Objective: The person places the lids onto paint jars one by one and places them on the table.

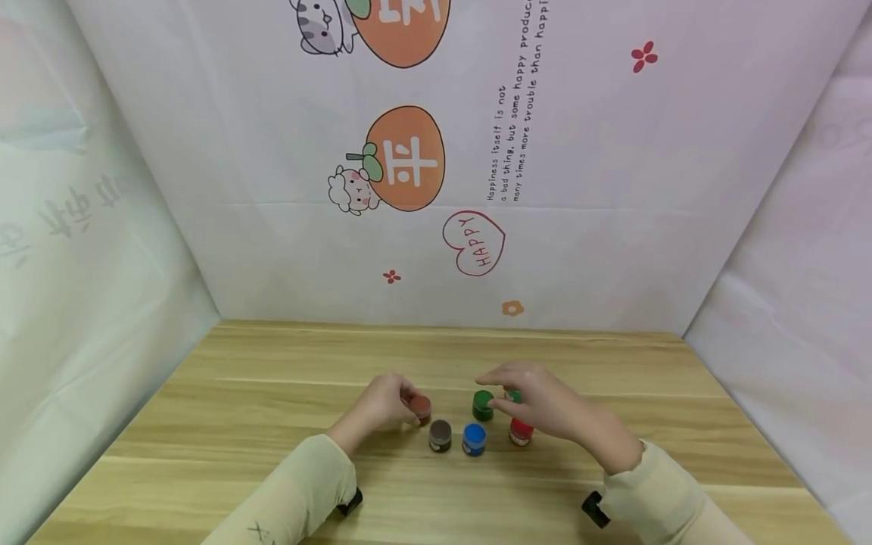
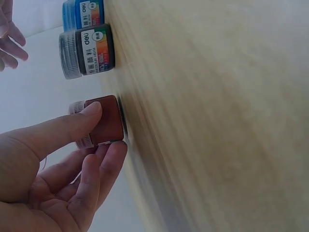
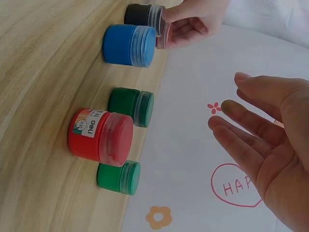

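Observation:
My left hand pinches a reddish-brown paint jar with a clear ribbed lid. In the left wrist view the thumb lies along one side of this jar and the fingers along the other, its base close to the tabletop. My right hand hovers over the jars on the right, fingers apart and nothing between them. Nearest to it are a dark green jar, a red jar and a lighter green jar, the last partly hidden by the hand in the head view.
A blue paint jar and a blackish jar stand upright at the front of the group. The wood-grain table ends at a white printed backdrop, with white sheets on both sides.

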The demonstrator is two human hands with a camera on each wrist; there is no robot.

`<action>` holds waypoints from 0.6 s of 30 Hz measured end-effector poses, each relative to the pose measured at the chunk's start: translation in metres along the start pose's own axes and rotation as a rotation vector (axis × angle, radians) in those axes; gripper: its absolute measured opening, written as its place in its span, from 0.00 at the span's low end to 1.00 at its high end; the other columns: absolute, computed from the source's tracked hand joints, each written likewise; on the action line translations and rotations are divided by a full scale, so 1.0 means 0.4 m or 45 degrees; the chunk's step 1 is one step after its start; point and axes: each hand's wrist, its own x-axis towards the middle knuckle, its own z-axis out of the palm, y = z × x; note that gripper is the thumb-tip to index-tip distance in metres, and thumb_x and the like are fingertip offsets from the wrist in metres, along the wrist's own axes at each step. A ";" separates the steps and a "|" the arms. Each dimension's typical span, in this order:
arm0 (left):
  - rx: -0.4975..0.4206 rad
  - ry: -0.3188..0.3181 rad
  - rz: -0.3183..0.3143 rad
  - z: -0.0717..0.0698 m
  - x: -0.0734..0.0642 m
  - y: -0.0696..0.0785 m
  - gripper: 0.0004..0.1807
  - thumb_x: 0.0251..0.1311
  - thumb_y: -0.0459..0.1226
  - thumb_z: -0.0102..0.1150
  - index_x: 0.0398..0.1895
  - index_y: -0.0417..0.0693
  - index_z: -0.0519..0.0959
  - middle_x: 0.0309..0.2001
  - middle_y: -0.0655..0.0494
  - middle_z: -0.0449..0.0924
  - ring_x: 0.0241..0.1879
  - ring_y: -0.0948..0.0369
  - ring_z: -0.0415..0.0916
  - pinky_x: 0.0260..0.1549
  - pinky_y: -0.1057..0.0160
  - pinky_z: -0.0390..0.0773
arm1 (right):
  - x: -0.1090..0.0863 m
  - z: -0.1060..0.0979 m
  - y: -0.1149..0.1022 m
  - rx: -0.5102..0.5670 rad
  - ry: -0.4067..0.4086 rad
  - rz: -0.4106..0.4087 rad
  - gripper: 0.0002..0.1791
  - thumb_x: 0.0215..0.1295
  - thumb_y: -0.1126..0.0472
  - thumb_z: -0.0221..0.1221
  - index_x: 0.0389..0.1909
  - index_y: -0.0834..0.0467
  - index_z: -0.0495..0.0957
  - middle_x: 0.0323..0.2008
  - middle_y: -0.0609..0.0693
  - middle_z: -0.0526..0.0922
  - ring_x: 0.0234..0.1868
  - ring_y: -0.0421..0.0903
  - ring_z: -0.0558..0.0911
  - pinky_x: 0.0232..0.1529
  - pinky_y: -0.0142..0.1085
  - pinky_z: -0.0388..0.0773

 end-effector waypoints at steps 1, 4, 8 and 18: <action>0.010 -0.004 0.003 0.000 -0.001 -0.001 0.15 0.46 0.22 0.76 0.39 0.37 0.87 0.33 0.54 0.84 0.34 0.60 0.79 0.37 0.60 0.82 | -0.001 0.000 0.000 0.000 0.003 -0.002 0.18 0.66 0.65 0.68 0.57 0.61 0.84 0.53 0.55 0.86 0.43 0.43 0.83 0.46 0.43 0.84; 0.031 -0.011 0.002 0.001 -0.003 -0.002 0.14 0.46 0.23 0.76 0.38 0.37 0.87 0.32 0.54 0.84 0.33 0.60 0.79 0.37 0.60 0.81 | -0.004 0.000 0.000 0.018 0.004 0.007 0.18 0.66 0.66 0.68 0.57 0.61 0.84 0.53 0.55 0.86 0.44 0.44 0.84 0.45 0.44 0.84; 0.057 -0.014 0.001 0.003 -0.003 0.000 0.14 0.45 0.23 0.77 0.37 0.38 0.87 0.32 0.55 0.83 0.32 0.60 0.78 0.35 0.61 0.80 | -0.009 0.000 0.005 0.039 -0.011 0.034 0.19 0.67 0.66 0.67 0.58 0.62 0.83 0.53 0.56 0.85 0.45 0.47 0.85 0.45 0.44 0.85; 0.075 -0.038 0.018 -0.013 -0.006 0.005 0.32 0.48 0.31 0.80 0.60 0.36 0.80 0.52 0.41 0.82 0.48 0.48 0.81 0.49 0.48 0.81 | -0.035 -0.008 0.022 0.014 -0.090 0.096 0.23 0.71 0.60 0.65 0.65 0.58 0.79 0.60 0.56 0.81 0.59 0.57 0.80 0.56 0.52 0.79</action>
